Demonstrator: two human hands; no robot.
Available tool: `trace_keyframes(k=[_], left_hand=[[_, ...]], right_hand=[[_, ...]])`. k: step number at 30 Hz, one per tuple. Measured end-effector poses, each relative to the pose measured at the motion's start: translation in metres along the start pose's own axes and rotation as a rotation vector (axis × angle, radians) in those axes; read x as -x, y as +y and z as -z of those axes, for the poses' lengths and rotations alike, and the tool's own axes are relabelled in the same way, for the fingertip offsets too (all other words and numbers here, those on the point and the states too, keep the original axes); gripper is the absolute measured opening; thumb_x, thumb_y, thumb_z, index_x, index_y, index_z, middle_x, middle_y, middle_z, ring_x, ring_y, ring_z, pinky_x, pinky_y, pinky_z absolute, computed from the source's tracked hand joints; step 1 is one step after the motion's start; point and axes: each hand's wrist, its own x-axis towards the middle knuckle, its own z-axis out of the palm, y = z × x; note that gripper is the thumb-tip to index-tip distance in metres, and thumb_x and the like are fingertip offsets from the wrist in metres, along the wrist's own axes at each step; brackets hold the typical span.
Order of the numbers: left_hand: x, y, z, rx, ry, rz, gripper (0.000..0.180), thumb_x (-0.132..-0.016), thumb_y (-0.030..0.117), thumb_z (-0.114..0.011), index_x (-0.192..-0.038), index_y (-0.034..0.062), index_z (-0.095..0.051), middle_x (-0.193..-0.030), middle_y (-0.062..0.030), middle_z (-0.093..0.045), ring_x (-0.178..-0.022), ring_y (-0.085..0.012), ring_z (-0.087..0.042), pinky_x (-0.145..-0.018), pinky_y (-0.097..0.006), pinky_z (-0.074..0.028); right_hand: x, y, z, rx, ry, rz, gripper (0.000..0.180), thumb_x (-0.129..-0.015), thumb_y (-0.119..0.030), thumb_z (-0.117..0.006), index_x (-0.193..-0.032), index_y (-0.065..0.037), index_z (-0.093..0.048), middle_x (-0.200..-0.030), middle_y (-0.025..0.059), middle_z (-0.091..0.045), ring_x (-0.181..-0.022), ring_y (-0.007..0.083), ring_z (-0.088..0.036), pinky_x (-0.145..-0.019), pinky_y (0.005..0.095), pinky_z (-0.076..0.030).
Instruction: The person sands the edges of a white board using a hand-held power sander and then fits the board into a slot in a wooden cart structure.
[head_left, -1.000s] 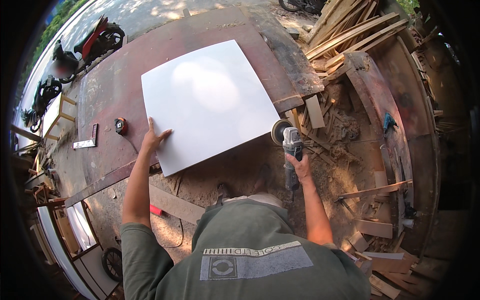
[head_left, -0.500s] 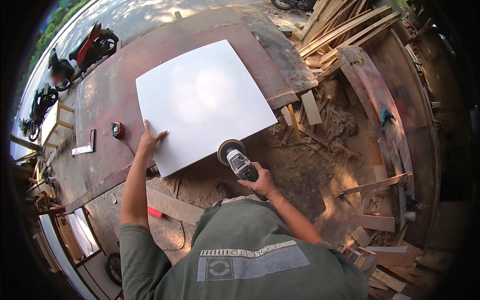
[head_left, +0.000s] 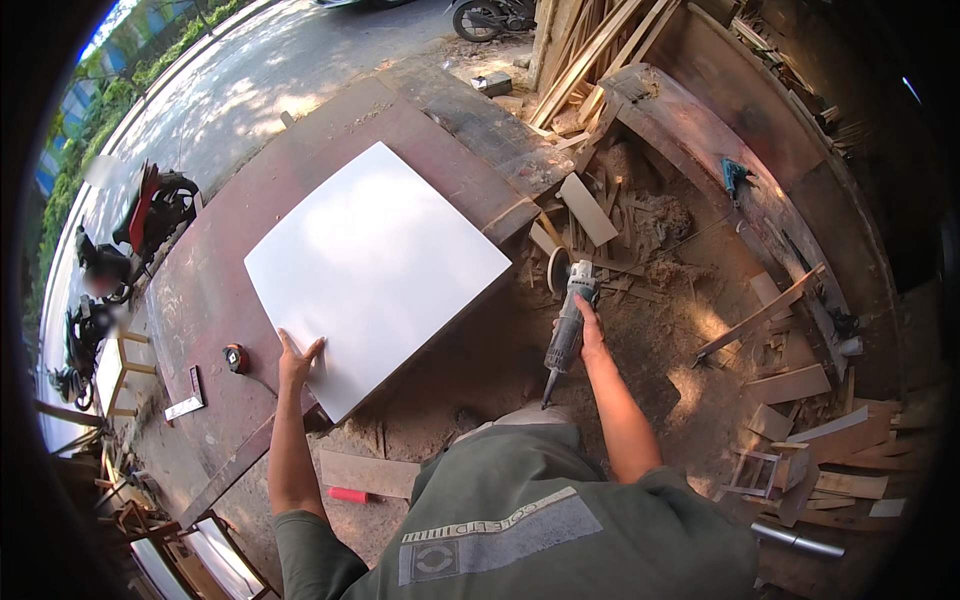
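A square white panel point(head_left: 375, 285) lies on a worn reddish-brown work table point(head_left: 225, 265). My left hand point(head_left: 295, 357) rests at the panel's near left edge, thumb and forefinger spread apart; its other fingers are hard to make out. Wrapped around the grey body of an angle grinder point(head_left: 566, 325), my right hand point(head_left: 590, 328) holds it off the panel's right side. The grinder's round disc point(head_left: 558, 271) points away from me, tilted on edge and apart from the panel. Its cord end hangs toward my waist.
Left of the panel lie a tape measure point(head_left: 236, 358) and a try square point(head_left: 187, 398). A teal power drill point(head_left: 735, 178) sits on a bench at the right. Wood offcuts point(head_left: 590, 210) litter the ground; a red cylinder point(head_left: 347, 495) lies near my left arm. Motorbikes point(head_left: 150, 220) stand far left.
My right hand has carried the grinder rightward and away from the panel's near edge, turning it upright. My left hand stays at the panel's edge. The whole view has shifted and turned.
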Motion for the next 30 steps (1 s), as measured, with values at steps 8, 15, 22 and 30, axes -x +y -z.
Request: trace_keyframes(k=[8, 15, 22, 30], left_hand=[[0.0, 0.019, 0.003, -0.176, -0.03, 0.004, 0.132, -0.075, 0.076, -0.072, -0.161, 0.0009, -0.005, -0.125, -0.0362, -0.062, -0.118, -0.0458, -0.063, -0.098, -0.045, -0.051], [-0.006, 0.005, 0.002, -0.22, -0.014, -0.048, 0.132, -0.077, 0.076, -0.07, -0.16, -0.0029, -0.004, -0.13, -0.0384, -0.058, -0.125, -0.0472, -0.058, -0.103, -0.046, -0.047], [-0.001, 0.015, 0.003, -0.25, -0.059, -0.008, 0.132, -0.078, 0.079, -0.066, -0.16, -0.0033, -0.004, -0.13, -0.0381, -0.058, -0.123, -0.0475, -0.059, -0.102, -0.046, -0.048], [0.005, 0.027, 0.005, -0.24, -0.079, 0.044, 0.136, -0.077, 0.08, -0.066, -0.159, -0.0025, 0.004, -0.125, -0.0388, -0.061, -0.118, -0.0478, -0.062, -0.099, -0.047, -0.05]], right_hand=[[-0.003, 0.082, -0.011, -1.144, -0.622, -0.359, 0.065, -0.088, -0.048, -0.072, -0.122, 0.003, -0.053, -0.099, 0.0137, -0.056, -0.09, 0.0251, -0.06, -0.085, 0.0404, -0.055], [0.031, 0.093, -0.059, -1.176, -0.785, -0.462, 0.069, -0.087, -0.045, -0.075, -0.126, 0.007, -0.051, -0.099, 0.0097, -0.05, -0.085, 0.0195, -0.055, -0.082, 0.035, -0.053], [0.062, 0.111, -0.069, -1.245, -0.763, -0.582, 0.069, -0.086, -0.045, -0.077, -0.124, 0.005, -0.05, -0.097, 0.0081, -0.048, -0.084, 0.0175, -0.055, -0.081, 0.0324, -0.052], [0.098, 0.14, -0.09, -1.346, -0.726, -0.813, 0.068, -0.086, -0.045, -0.076, -0.125, 0.006, -0.051, -0.097, 0.0084, -0.047, -0.085, 0.0179, -0.055, -0.082, 0.0327, -0.052]])
